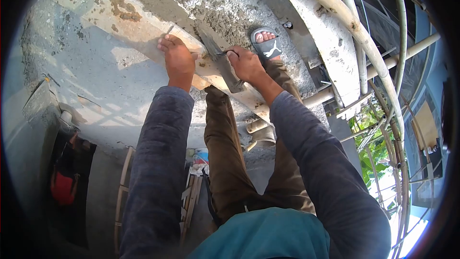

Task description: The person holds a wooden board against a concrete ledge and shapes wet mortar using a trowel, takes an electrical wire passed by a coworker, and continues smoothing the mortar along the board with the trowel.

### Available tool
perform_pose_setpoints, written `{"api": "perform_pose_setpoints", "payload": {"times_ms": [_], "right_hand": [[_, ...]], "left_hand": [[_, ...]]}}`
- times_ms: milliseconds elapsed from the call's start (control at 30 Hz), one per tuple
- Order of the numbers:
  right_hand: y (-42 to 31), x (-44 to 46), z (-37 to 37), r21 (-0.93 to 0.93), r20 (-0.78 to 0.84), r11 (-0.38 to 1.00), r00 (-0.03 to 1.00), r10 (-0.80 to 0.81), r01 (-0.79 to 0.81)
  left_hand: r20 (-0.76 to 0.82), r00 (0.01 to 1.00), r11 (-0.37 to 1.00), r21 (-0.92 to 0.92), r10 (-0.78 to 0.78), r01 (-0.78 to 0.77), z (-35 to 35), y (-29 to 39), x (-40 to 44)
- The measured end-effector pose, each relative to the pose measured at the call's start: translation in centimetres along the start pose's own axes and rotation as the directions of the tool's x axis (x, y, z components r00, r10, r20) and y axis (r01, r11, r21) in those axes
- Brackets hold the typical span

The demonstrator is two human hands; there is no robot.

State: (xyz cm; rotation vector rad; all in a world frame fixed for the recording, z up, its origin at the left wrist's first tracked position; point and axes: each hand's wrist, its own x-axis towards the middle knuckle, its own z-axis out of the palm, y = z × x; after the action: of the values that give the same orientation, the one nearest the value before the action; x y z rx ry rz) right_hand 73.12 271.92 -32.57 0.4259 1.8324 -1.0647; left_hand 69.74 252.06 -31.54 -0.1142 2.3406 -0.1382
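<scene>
My right hand is closed around the handle of a trowel, whose long, mortar-smeared metal blade lies slantwise across a pale wooden board. The board runs down to the right, along the edge of the grey ledge. Near the board's upper end, my left hand grips it, thumb on the right and fingers curled at the far side. Wet grey mortar lies rough just beyond the board and the blade.
My sandalled foot stands on the rough concrete right of the trowel. Bamboo poles of a scaffold cross the right side. Below, a bucket hangs or stands by my leg, and a wooden ladder shows lower down.
</scene>
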Motion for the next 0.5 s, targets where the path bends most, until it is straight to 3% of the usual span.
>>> {"api": "perform_pose_setpoints", "payload": {"times_ms": [133, 200, 267, 333, 367, 467, 500], "right_hand": [[1.2, 0.4, 0.3, -0.106, -0.034, 0.988, 0.993, 0.11, -0.113], [2.8, 1.6, 1.1, -0.281, -0.051, 0.959, 0.998, 0.024, -0.037], [2.4, 4.6, 1.1, -0.32, -0.028, 0.947, 0.999, -0.038, 0.027], [1.5, 5.9, 0.4, -0.565, 0.248, 0.783, 0.959, -0.138, 0.258], [1.2, 5.1, 0.0, -0.219, 0.074, 0.972, 0.992, 0.104, -0.085], [0.8, 2.8, -0.4, -0.264, 0.047, 0.964, 0.999, -0.017, 0.029], [0.6, 3.1, 0.2, -0.224, 0.058, 0.971, 0.994, 0.093, -0.078]], "left_hand": [[-0.045, 0.999, 0.998, -0.058, -0.009, 0.007, 0.5, -0.1, 0.5], [-0.003, 1.0, 1.0, 0.002, 0.02, -0.02, -0.7, 0.2, 0.0], [0.027, 0.999, 0.997, 0.058, 0.045, -0.046, -0.8, 0.2, 0.5], [-0.032, 0.997, 0.994, 0.077, 0.074, -0.071, -0.2, 0.0, 0.2], [-0.034, 0.996, 0.995, 0.071, 0.076, -0.074, -0.2, 0.0, -0.1], [0.016, 0.999, 0.997, 0.062, 0.034, -0.035, -0.6, 0.3, 0.3], [0.002, 1.0, 0.999, 0.026, 0.027, -0.027, -0.5, 0.2, -0.1]]}}
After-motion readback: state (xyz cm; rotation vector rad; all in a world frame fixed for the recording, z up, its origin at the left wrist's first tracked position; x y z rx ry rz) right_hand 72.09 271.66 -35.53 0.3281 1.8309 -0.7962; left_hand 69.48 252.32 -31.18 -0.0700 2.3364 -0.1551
